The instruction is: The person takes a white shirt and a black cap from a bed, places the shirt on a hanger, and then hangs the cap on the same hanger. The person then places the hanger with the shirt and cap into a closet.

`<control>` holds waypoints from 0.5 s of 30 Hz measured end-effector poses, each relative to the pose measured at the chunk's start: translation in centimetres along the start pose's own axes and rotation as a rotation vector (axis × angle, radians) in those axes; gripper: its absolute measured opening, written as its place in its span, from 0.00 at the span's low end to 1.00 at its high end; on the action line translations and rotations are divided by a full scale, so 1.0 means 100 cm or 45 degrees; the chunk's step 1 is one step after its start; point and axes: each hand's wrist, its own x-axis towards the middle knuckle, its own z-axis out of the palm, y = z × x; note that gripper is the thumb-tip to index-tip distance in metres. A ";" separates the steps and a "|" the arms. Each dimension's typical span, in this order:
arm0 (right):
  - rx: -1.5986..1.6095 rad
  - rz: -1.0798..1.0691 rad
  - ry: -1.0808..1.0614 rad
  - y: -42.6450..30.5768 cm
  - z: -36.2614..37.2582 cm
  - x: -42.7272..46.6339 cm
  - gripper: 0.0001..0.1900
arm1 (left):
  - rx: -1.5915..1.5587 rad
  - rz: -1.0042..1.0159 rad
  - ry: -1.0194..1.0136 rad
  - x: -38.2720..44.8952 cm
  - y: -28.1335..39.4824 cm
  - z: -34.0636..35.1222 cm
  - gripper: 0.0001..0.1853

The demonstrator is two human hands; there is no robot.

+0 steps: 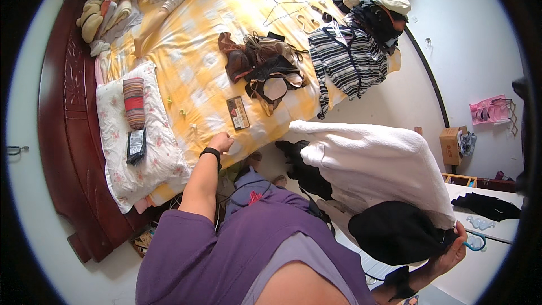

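At the right, my right hand (456, 245) grips a clothes hanger by its neck, and the teal hook (476, 241) sticks out past the fingers. A white fleece garment (377, 156) hangs from there, stretching up and left toward the bed. Against it is a rounded black cloth item (394, 231), perhaps a hood or cap. My left hand (220, 142), with a black band on the wrist, is over the near edge of the bed, fingers curled and palm hidden. Just beyond it a dark printed flat case (238, 112) lies on the yellow checked sheet (186, 72).
Bras (271, 72) lie in a pile mid-bed, beside a striped cardigan (351, 57) and heaped dark clothes (377, 21). A wire hanger (286, 10) lies farther back. Another person's leg (152, 25) rests at upper left. A floral pillow (159, 152) and cardboard box (451, 146) flank the scene.
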 end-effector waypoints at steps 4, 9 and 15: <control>-0.029 0.092 -0.073 -0.022 0.023 -0.004 0.25 | 0.026 0.120 -0.040 -0.005 0.005 0.014 0.24; -0.031 0.070 -0.051 -0.016 0.021 -0.006 0.26 | 0.283 0.293 -0.074 -0.014 -0.020 0.078 0.20; -0.098 0.006 0.128 -0.010 0.033 -0.009 0.26 | -0.147 -0.171 -0.148 -0.014 -0.045 0.065 0.21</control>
